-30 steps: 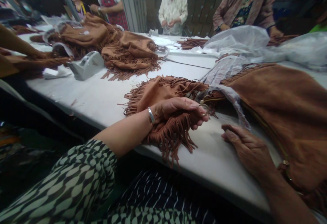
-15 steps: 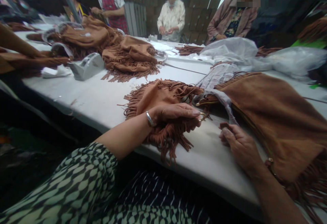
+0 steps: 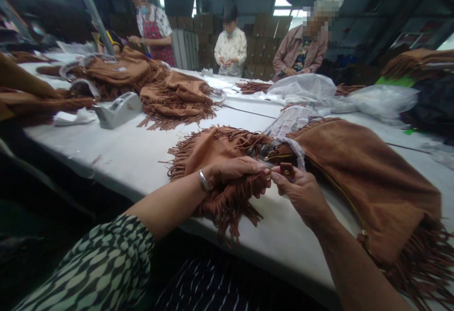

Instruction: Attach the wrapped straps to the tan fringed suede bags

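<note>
Both hands, head view: meeting at the near right edge of the fringed bag (image 3: 202,152), fingertips close together; whether they touch is hard to tell. Left hand (image 3: 237,169) comes in from the bag's near left, forearm slanting up, thumb uppermost, fingers curled under and closed on a bunched edge of the bag. Silver bracelet (image 3: 205,180) at the wrist. Right hand (image 3: 301,193) comes in from the bag's near right, wrist low, thumb and forefinger pointing toward the left fingertips; a small brown tab (image 3: 286,169) with a gold-coloured stud is pinched in it.

Fringed bag: on the white table (image 3: 117,159), at its near edge. Tan-brown, suede-like, slumped and creased; thin strips splay from its far and left sides, more hang below the left hand. Right of it, a larger brown bag (image 3: 372,178), zipped, also fringed. Tape dispenser (image 3: 120,110) beyond it, to the left.
</note>
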### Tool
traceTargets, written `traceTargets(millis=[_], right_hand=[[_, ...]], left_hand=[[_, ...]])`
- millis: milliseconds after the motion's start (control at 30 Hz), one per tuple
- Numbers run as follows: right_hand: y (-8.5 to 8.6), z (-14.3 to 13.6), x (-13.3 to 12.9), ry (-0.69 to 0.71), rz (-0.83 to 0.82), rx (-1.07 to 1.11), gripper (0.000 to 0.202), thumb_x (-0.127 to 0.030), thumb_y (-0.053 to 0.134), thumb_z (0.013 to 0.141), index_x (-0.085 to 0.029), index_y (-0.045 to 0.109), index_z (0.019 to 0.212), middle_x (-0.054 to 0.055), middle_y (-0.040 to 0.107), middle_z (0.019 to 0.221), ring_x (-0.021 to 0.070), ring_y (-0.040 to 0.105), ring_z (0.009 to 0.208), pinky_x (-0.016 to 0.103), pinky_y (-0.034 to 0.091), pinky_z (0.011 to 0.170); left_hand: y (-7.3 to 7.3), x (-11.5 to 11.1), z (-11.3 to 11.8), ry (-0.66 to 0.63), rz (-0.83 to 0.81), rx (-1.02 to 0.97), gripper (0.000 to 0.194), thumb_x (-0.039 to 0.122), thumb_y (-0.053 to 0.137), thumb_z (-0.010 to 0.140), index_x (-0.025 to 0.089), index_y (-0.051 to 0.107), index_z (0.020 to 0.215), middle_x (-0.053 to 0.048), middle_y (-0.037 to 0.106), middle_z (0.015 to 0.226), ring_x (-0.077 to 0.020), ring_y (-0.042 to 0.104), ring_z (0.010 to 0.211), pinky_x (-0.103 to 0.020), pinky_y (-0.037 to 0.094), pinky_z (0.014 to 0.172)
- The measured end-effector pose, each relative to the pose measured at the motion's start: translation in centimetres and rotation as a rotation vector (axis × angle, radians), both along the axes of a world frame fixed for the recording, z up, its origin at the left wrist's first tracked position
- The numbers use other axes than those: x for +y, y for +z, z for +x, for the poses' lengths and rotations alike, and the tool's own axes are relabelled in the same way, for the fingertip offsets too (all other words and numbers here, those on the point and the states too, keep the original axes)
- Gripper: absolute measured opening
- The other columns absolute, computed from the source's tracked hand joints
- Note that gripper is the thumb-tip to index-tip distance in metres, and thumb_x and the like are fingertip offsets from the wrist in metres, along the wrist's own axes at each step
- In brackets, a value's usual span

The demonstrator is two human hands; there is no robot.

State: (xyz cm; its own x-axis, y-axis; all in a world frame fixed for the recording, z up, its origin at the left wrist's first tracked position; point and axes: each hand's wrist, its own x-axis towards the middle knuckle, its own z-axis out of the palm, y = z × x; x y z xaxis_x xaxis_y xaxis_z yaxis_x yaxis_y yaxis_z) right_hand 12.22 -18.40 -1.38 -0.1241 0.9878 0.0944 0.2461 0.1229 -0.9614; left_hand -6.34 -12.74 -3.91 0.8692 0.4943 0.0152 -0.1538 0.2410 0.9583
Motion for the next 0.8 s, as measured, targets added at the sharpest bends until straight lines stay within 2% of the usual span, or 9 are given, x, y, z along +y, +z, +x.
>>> traceTargets(millis=[133,233,300,400,500,600,700,733,800], right_hand=[[0.9,0.1,0.2,0.049,0.042,-0.112,0.036,-0.049,0.067,0.075,-0.014,0.060,0.081,0.001,0.054,0.069,0.0104,0.041,0.056,0.024,0.036,0.050],[2.2,0.3,0.5,0.051,0.094,-0.211,0.035,-0.048,0.063,0.079,-0.014,0.059,0.086,0.002,0.057,0.073,0.0114,0.044,0.058,0.025,0.039,0.053],[3.0,0.5,0.6,0.052,0.099,-0.269,0.035,-0.047,0.061,0.080,-0.014,0.060,0.088,0.001,0.056,0.069,0.0117,0.045,0.056,0.025,0.039,0.052],[3.9,0.5,0.7,0.054,0.022,-0.277,0.034,-0.048,0.060,0.079,-0.014,0.059,0.083,-0.003,0.050,0.056,0.0108,0.043,0.049,0.024,0.034,0.046],[4.6,-0.3,0.7,0.063,-0.039,-0.193,0.036,-0.051,0.061,0.077,-0.017,0.053,0.070,-0.004,0.045,0.048,0.0098,0.040,0.043,0.023,0.030,0.042],[5.6,-1.7,0.5,0.115,-0.078,-0.142,0.042,-0.055,0.064,0.072,-0.018,0.048,0.062,-0.004,0.044,0.044,0.0091,0.039,0.041,0.022,0.029,0.041],[6.5,-2.8,0.0,0.163,-0.107,-0.171,0.044,-0.056,0.069,0.067,-0.019,0.047,0.058,-0.003,0.044,0.041,0.0084,0.038,0.039,0.022,0.027,0.039],[6.7,-3.0,-0.1,0.166,-0.120,-0.176,0.044,-0.056,0.069,0.066,-0.019,0.047,0.058,-0.003,0.044,0.041,0.0080,0.037,0.039,0.021,0.027,0.039],[6.8,-2.9,-0.4,0.157,-0.164,-0.160,0.044,-0.055,0.069,0.066,-0.019,0.047,0.058,-0.003,0.044,0.042,0.0071,0.036,0.038,0.021,0.025,0.038]], left_hand=[[0.6,-0.1,0.1,0.016,0.061,0.041,0.051,0.060,0.061,0.079,0.010,0.062,0.086,-0.008,0.064,0.079,-0.0148,0.060,0.067,-0.029,0.050,0.066],[2.1,-0.9,0.0,0.096,0.246,0.126,0.045,0.056,0.056,0.084,0.012,0.057,0.093,-0.006,0.061,0.082,-0.0149,0.060,0.073,-0.030,0.050,0.071],[3.4,-1.9,-0.1,0.250,0.526,0.294,0.036,0.047,0.054,0.087,0.013,0.055,0.101,-0.006,0.060,0.089,-0.0162,0.059,0.080,-0.033,0.049,0.078],[5.0,-4.5,0.2,0.604,1.080,0.659,0.039,0.031,0.052,0.087,0.012,0.049,0.120,-0.011,0.059,0.108,-0.0233,0.055,0.100,-0.043,0.045,0.091],[5.1,-7.2,1.2,0.860,1.430,0.850,0.051,0.026,0.049,0.087,0.008,0.038,0.134,-0.016,0.053,0.122,-0.0285,0.048,0.113,-0.048,0.039,0.099],[3.8,-8.2,2.5,1.093,1.504,0.890,0.057,0.032,0.050,0.087,0.004,0.035,0.135,-0.019,0.052,0.126,-0.0316,0.048,0.112,-0.050,0.039,0.098],[2.3,-7.3,2.9,1.303,1.460,0.908,0.047,0.027,0.040,0.092,0.001,0.037,0.131,-0.020,0.058,0.113,-0.0301,0.054,0.103,-0.049,0.045,0.090],[2.0,-6.9,2.8,1.294,1.456,0.892,0.043,0.026,0.037,0.093,0.001,0.039,0.128,-0.019,0.060,0.107,-0.0287,0.056,0.098,-0.047,0.047,0.087],[1.9,-6.0,2.3,1.165,1.473,0.831,0.037,0.027,0.035,0.093,0.003,0.045,0.119,-0.016,0.061,0.098,-0.0258,0.058,0.091,-0.042,0.050,0.081]])
